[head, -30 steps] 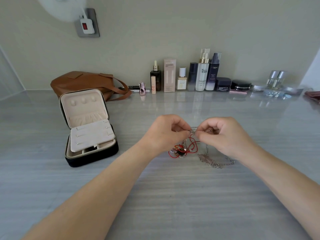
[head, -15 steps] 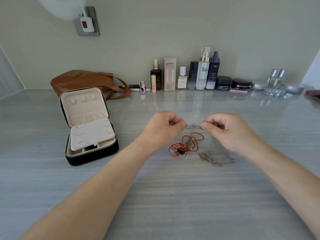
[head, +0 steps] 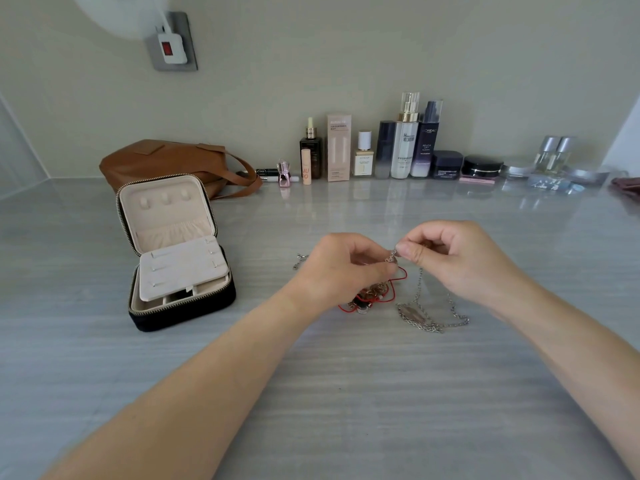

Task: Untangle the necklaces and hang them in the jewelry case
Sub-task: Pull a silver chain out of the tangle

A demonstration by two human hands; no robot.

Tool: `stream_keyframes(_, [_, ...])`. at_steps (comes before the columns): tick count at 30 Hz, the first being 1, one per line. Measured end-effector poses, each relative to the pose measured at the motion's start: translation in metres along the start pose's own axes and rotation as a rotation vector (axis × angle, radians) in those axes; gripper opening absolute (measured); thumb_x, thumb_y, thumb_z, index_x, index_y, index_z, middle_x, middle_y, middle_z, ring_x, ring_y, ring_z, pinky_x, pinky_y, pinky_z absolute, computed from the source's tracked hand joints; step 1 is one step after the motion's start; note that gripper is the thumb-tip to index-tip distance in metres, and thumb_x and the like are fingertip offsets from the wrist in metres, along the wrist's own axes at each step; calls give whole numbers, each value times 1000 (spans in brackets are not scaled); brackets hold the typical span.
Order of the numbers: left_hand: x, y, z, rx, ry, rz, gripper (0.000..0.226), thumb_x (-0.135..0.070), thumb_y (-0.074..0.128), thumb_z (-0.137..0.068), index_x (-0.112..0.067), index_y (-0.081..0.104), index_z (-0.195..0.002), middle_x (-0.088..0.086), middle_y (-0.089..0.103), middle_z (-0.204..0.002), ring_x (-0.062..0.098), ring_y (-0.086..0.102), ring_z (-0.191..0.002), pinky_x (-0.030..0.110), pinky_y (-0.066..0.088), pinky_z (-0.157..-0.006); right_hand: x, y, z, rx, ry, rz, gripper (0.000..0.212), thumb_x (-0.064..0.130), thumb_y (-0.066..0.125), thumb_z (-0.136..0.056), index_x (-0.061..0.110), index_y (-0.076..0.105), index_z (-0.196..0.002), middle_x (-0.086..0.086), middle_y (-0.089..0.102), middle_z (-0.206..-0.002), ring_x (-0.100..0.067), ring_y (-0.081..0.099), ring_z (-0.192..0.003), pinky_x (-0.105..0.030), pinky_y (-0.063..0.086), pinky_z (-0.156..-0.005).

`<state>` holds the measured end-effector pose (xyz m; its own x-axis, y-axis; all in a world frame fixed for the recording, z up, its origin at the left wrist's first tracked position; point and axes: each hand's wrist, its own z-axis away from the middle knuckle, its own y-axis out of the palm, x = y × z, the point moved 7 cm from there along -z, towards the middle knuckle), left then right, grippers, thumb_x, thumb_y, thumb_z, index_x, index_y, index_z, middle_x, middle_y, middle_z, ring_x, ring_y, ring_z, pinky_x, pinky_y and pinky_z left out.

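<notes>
A tangle of necklaces (head: 375, 296) lies on the grey table: a red cord, fine gold chains and a silver chain with an oval pendant (head: 410, 313). My left hand (head: 341, 268) pinches part of the tangle just above the red cord. My right hand (head: 453, 258) pinches the silver chain's upper end between thumb and forefinger, lifted off the table. A loose silver chain end (head: 300, 261) shows to the left of my left hand. The open jewelry case (head: 173, 251), black outside and cream inside, stands to the left with its lid up and three hooks in the lid.
A brown leather bag (head: 166, 162) lies behind the case. A row of cosmetic bottles and jars (head: 401, 147) lines the back wall, with glass items (head: 554, 161) at the far right.
My hands, which held a short stretch of chain taut between them, have drawn close again. The left hand dropped lower onto the tangle, and a chain end now lies out to its left.
</notes>
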<state>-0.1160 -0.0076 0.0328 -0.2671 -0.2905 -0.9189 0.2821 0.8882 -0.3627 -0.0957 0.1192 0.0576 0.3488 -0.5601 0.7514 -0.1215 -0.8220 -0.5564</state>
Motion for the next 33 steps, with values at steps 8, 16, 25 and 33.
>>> stream_keyframes(8, [-2, -3, 1, -26, 8, -22, 10, -17, 76, -73, -17, 65, -76, 0, 67, -73, 10, 62, -68, 23, 53, -70, -2, 2, 0, 11, 18, -11, 14, 20, 64, -83, 27, 65, -72, -5, 69, -76, -11, 54, -66, -14, 41, -59])
stream_keyframes(16, [2, -4, -2, -56, -8, -73, 6, -13, 67, -82, -13, 72, -85, -4, 67, -71, 5, 61, -65, 19, 51, -68, -4, 1, -1, -2, 34, -7, 13, 18, 65, -83, 25, 65, -72, -14, 70, -81, -17, 57, -70, -27, 46, -68])
stream_keyframes(25, [0, -10, -1, -105, 18, -192, 10, -20, 65, -84, -14, 73, -85, -4, 68, -74, 6, 61, -68, 23, 51, -70, -8, 8, 0, 45, -10, 45, 11, 17, 71, -77, 28, 67, -76, -2, 53, -54, -10, 45, -52, -25, 37, -54])
stream_keyframes(33, [0, -6, -2, -69, 9, -188, 12, -10, 62, -85, -9, 72, -93, -8, 63, -70, 0, 58, -62, 15, 50, -66, -6, 4, 0, -33, -32, 201, 15, 23, 72, -74, 34, 65, -66, 16, 48, -45, -3, 43, -46, -13, 34, -48])
